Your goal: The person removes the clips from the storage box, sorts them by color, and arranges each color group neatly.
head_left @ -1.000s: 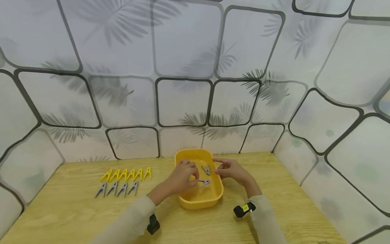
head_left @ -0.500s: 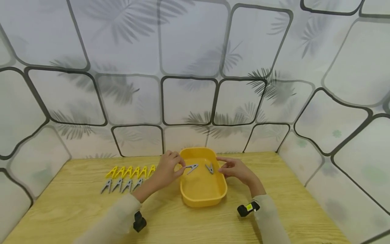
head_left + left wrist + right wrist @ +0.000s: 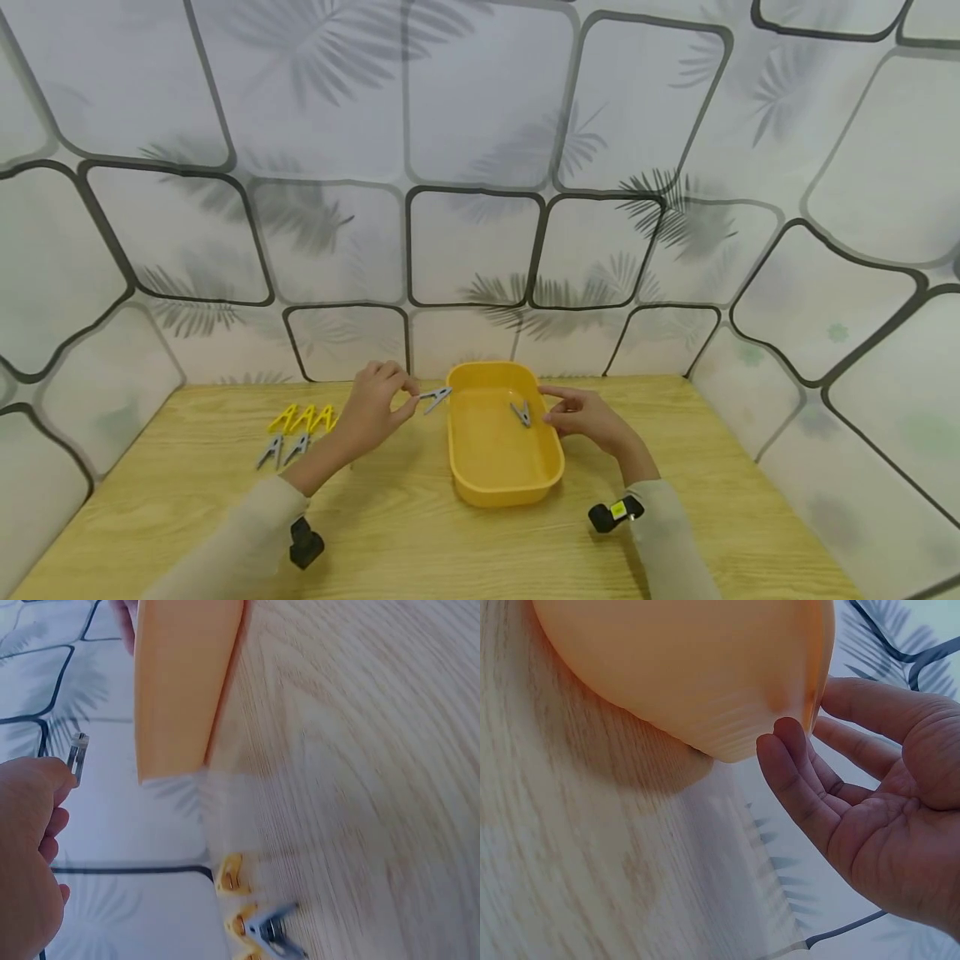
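My left hand [image 3: 371, 408] pinches a grey clothespin [image 3: 437, 397] between thumb and fingertips, raised beside the left rim of a yellow plastic bin [image 3: 508, 497]. In the left wrist view, part of that clothespin [image 3: 78, 759] sticks out past the fingers. One more grey clothespin [image 3: 522, 414] lies on the bin's floor, toward the right wall. My right hand [image 3: 592, 427] holds the bin's right rim, its thumb over the edge and some curled fingers [image 3: 784, 761] at the outer wall.
Yellow clothespins [image 3: 283, 418] stand in a row on the wooden table [image 3: 420, 550], left of the bin. Grey clothespins [image 3: 272, 452] form a row in front of them. My left hand and forearm hide part of both rows. A patterned wall covering [image 3: 472, 250] rises behind the table.
My left hand has lifted the grey clothespin out of the bin and carried it left past the rim. The right hand stays at the bin's right rim. The view has shifted slightly.
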The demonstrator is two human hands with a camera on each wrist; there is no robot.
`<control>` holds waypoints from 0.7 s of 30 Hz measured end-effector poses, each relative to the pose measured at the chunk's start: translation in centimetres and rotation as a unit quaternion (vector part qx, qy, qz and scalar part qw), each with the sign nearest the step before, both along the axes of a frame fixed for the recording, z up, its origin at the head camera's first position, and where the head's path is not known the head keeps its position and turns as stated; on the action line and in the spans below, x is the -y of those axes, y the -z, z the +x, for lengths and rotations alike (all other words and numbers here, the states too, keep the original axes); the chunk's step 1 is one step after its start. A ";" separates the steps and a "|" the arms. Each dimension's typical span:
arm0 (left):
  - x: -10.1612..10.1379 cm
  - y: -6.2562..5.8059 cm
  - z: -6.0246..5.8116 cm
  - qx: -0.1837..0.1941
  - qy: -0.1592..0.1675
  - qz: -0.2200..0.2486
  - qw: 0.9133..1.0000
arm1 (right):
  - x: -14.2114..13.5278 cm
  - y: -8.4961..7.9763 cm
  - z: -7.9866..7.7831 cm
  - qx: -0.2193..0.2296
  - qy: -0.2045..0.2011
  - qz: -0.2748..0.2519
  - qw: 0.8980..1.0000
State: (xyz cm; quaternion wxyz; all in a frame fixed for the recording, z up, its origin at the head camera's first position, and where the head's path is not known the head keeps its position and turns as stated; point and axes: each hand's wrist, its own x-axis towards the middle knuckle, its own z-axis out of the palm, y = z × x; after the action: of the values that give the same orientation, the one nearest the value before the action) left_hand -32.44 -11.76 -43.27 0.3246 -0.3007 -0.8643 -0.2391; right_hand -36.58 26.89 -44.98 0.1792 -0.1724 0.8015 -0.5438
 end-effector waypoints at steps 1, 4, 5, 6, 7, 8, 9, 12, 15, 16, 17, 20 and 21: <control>0.4 0.0 0.1 -0.002 -0.003 -0.001 1.000 | 0.0 0.0 0.0 -0.001 -0.001 -0.001 1.000; 1.7 0.1 0.4 -0.012 -0.015 -0.006 1.000 | 0.0 0.0 0.0 -0.003 -0.004 -0.001 1.000; 2.1 0.2 0.5 -0.015 -0.018 -0.009 1.000 | 0.0 -0.1 0.0 -0.003 -0.003 -0.001 1.000; 2.5 0.3 0.7 -0.017 -0.022 -0.012 1.000 | 0.0 -0.1 0.1 -0.003 -0.003 0.000 1.000; 2.9 0.3 0.8 -0.019 -0.027 -0.014 0.999 | 0.0 -0.1 0.0 -0.004 -0.003 0.000 1.000; 3.3 0.4 1.0 -0.020 -0.033 -0.017 0.999 | 0.0 -0.2 0.0 -0.004 -0.003 0.000 1.000; 3.7 0.6 1.1 -0.020 -0.037 -0.021 0.999 | 0.0 -0.2 0.0 -0.004 -0.002 0.001 1.000; 4.7 1.1 1.6 -0.022 -0.054 -0.033 0.998 | 0.0 -0.2 -0.1 -0.003 -0.001 0.000 1.000; 5.4 1.5 2.2 -0.009 -0.070 -0.049 0.996 | 0.0 -0.2 -0.1 -0.001 -0.001 -0.003 1.000; 5.6 1.7 2.4 -0.005 -0.075 -0.053 0.996 | -0.1 -0.1 -0.1 0.000 -0.002 -0.004 1.000; 5.8 1.7 2.6 0.005 -0.079 -0.057 0.995 | -0.1 -0.1 -0.1 0.002 -0.001 -0.004 1.000; 6.1 1.9 3.1 0.012 -0.083 -0.058 0.995 | -0.1 0.1 -0.2 0.005 -0.002 -0.004 1.000; 6.2 2.0 3.2 0.010 -0.084 -0.058 0.995 | -0.1 0.1 -0.2 0.006 -0.002 -0.004 1.000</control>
State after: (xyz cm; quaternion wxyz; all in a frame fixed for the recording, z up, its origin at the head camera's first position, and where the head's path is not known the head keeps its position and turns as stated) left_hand -29.27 -17.95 -45.24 0.3168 -0.2433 -0.9021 -0.1635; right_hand -36.75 27.01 -45.07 0.1839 -0.1713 0.7979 -0.5480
